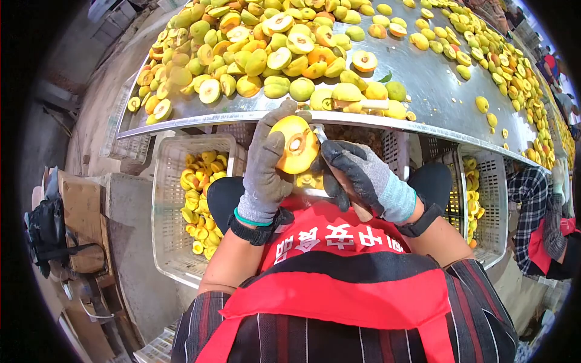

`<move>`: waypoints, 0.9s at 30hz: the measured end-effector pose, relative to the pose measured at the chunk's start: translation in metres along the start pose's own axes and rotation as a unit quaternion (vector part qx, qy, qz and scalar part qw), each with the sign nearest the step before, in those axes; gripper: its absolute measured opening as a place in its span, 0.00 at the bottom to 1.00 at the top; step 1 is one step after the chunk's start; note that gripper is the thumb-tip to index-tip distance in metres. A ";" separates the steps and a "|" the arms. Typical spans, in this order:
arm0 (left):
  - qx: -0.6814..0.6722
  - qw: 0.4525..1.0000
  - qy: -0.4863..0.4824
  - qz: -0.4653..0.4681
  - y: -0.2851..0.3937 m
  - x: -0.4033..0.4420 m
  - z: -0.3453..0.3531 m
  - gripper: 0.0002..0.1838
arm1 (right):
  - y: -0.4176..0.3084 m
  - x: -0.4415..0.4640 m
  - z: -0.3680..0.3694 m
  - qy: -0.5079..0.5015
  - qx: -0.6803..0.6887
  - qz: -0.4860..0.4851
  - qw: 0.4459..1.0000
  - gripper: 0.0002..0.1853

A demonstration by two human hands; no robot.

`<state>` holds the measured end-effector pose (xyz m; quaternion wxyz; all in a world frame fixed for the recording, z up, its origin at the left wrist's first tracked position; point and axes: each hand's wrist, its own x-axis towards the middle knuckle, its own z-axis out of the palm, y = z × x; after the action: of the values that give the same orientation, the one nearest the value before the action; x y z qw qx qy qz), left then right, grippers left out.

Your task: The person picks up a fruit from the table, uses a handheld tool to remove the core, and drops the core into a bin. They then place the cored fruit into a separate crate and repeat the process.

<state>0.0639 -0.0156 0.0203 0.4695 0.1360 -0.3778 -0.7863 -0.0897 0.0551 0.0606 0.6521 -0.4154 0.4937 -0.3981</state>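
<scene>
My left hand (264, 158), in a grey glove, is closed around a halved yellow peach (296, 145) with its cut face and the pit area in the middle turned toward me. My right hand (361, 172), in a grey and black glove, grips a pitting knife (320, 134). Its narrow metal end is at the right edge of the peach, and its brown handle runs down through the fist; the blade's exact shape is hard to make out. Both hands are over my lap, just before the table edge.
Piled peaches (260, 51), many halved, cover the metal table (423, 85). A light-handled tool (372, 104) lies near its edge. White crates (163, 212) of peach halves flank my knees. At right sits a person in a checked sleeve (526, 196); cardboard boxes (85, 209) stand left.
</scene>
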 end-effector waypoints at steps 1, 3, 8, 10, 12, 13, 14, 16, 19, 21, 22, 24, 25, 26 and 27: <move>0.055 0.998 0.010 0.009 0.000 -0.001 0.003 0.31 | 0.002 0.000 -0.001 -0.004 -0.011 -0.013 1.000 0.20; 0.110 0.994 0.020 0.017 0.001 -0.002 0.005 0.33 | 0.005 -0.002 -0.003 -0.018 0.035 -0.008 0.999 0.21; 0.132 0.990 0.032 0.038 0.003 -0.004 0.011 0.35 | 0.013 -0.004 -0.010 -0.082 0.197 0.017 0.977 0.23; 0.123 0.992 0.023 0.031 0.005 -0.003 0.011 0.35 | 0.017 -0.006 -0.012 -0.117 0.252 0.004 0.960 0.23; 0.112 0.993 0.014 0.022 0.007 -0.004 0.008 0.35 | 0.015 -0.008 -0.010 -0.081 0.222 -0.002 0.972 0.21; 0.092 0.995 0.006 0.023 0.007 -0.004 0.005 0.32 | 0.014 -0.009 -0.010 -0.044 0.192 -0.010 0.980 0.20; 0.071 0.997 -0.001 0.024 0.007 -0.004 0.004 0.30 | 0.015 -0.009 -0.009 -0.043 0.191 -0.009 0.981 0.20; 0.096 0.995 0.013 0.012 0.011 -0.005 0.006 0.32 | 0.019 -0.009 -0.009 0.051 0.103 -0.037 0.993 0.16; 0.111 0.994 0.020 -0.002 0.011 -0.006 0.003 0.35 | 0.024 -0.004 -0.013 0.086 0.059 -0.056 0.993 0.11; 0.101 0.995 0.015 -0.006 0.011 -0.006 0.000 0.36 | 0.026 -0.003 -0.012 0.116 0.041 -0.072 0.990 0.09; 0.103 0.995 0.020 -0.006 0.010 -0.006 -0.001 0.36 | 0.026 -0.003 -0.012 0.118 0.042 -0.072 0.990 0.09; 0.104 0.994 0.024 -0.006 0.011 -0.006 -0.001 0.36 | 0.026 -0.001 -0.013 0.158 -0.075 -0.146 0.974 0.11; 0.101 0.995 0.021 -0.005 0.012 -0.006 -0.001 0.36 | 0.028 0.000 -0.015 0.159 -0.076 -0.146 0.973 0.11; 0.097 0.995 0.017 -0.004 0.012 -0.005 0.000 0.36 | 0.031 0.002 -0.018 0.187 -0.201 -0.206 0.939 0.11; 0.096 0.995 0.017 -0.004 0.012 -0.005 0.001 0.36 | 0.032 0.002 -0.020 0.210 -0.322 -0.261 0.886 0.12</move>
<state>0.0737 -0.0141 0.0290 0.4571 0.1954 -0.4432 -0.7459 -0.1055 0.0610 0.0264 0.2363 -0.6227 0.5942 -0.4510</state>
